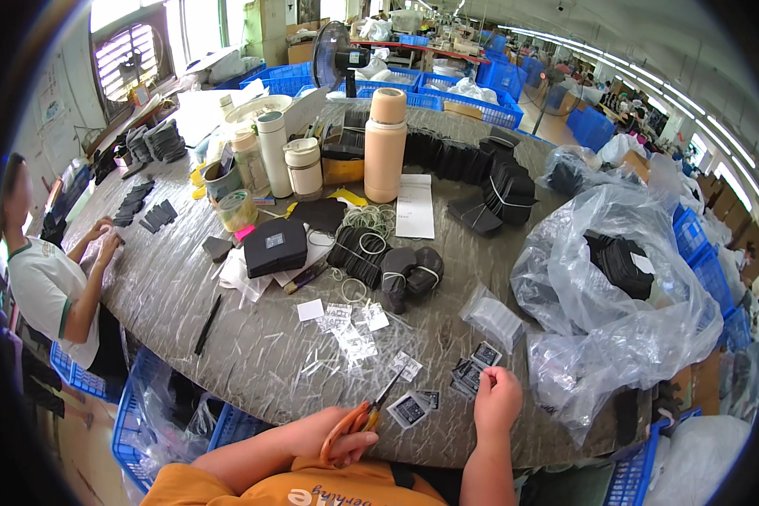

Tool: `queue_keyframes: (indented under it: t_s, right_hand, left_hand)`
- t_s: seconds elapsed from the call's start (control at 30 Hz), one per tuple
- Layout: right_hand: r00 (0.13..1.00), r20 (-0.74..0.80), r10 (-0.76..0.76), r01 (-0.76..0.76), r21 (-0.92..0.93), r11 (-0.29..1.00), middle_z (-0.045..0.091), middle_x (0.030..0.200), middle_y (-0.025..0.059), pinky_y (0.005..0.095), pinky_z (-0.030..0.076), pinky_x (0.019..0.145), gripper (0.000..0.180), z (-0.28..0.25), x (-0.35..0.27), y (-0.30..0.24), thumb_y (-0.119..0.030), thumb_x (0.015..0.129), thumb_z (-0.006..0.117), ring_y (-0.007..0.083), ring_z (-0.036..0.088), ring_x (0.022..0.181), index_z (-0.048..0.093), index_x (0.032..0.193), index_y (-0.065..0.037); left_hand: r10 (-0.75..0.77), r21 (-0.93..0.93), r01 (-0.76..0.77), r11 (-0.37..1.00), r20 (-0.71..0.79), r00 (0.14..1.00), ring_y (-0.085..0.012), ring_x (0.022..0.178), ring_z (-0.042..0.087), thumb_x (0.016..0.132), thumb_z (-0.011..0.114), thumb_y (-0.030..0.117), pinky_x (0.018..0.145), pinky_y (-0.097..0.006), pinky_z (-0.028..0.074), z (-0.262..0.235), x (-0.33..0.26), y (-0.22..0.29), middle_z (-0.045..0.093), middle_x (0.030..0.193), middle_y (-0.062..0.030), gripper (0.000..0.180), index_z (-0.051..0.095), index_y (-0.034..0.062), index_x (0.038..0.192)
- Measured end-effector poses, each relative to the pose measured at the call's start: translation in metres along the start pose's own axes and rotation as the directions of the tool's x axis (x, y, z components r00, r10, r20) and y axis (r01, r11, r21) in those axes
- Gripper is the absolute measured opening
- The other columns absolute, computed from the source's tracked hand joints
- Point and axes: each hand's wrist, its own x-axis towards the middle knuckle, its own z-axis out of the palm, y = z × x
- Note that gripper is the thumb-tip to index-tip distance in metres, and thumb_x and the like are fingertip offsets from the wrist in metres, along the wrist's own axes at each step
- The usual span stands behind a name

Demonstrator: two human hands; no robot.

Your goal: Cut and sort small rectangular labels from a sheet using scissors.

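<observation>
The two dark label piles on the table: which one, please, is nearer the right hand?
The right pile, close by the right hand; the left pile lies farther off, near the scissors.

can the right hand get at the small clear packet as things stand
Probably yes: the packet lies just beyond the right hand, nothing seems to cover it, and only some flat black cards lie between.

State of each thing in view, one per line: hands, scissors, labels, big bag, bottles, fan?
Left hand: closed around scissors
Scissors: held, blade spread unclear
Right hand: fingers bunched at dark labels, grip unclear
Dark labels: loose, overlapping
Big plastic bag: open, black pieces inside
Peach bottle: upright, capped
White bottle: upright, capped
Fan: upright, spinning unclear
</observation>
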Motion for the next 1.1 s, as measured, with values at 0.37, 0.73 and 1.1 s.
queue_keyframes:
  t_s: [0.37,0.73,1.1]
  right_hand:
    - [0.901,0.405,-0.154,0.139,0.068,0.988,0.056,0.076,0.0071,0.0374,0.044,0.066,0.018,-0.005,-0.043,-0.044,-0.023,0.069,0.071,0.0274,0.055,0.076,0.061,0.076,-0.010]
    - [0.921,0.390,-0.015,-0.125,0.332,0.935,0.060,0.066,0.0066,0.0292,0.045,0.055,0.013,0.011,-0.048,-0.033,-0.012,0.073,0.069,0.0197,0.057,0.057,0.060,0.081,-0.005]
    - [0.929,0.354,0.108,-0.345,0.721,0.601,0.056,0.071,-0.0025,0.0161,0.039,0.055,0.006,0.001,-0.029,-0.049,-0.003,0.081,0.062,0.0022,0.047,0.060,0.059,0.083,0.001]
  left_hand:
    - [-0.013,0.007,0.013,1.000,-0.027,1.000,-0.0099,0.053,0.055,0.089,0.053,0.027,0.049,-0.024,0.044,-0.004,0.001,-0.002,0.056,0.060,-0.0013,0.029,0.054,0.0037,0.072]
    - [-0.012,0.153,0.014,0.988,-0.011,1.000,-0.0137,0.054,0.056,0.089,0.053,0.031,0.050,-0.027,0.044,-0.006,0.000,-0.006,0.058,0.061,-0.0039,0.031,0.055,0.0030,0.076]
    - [0.070,0.257,-0.130,0.958,0.230,0.971,-0.0199,0.054,0.052,0.090,0.047,0.042,0.051,-0.033,0.040,-0.004,0.002,-0.009,0.055,0.060,-0.0117,0.047,0.056,-0.0005,0.074]
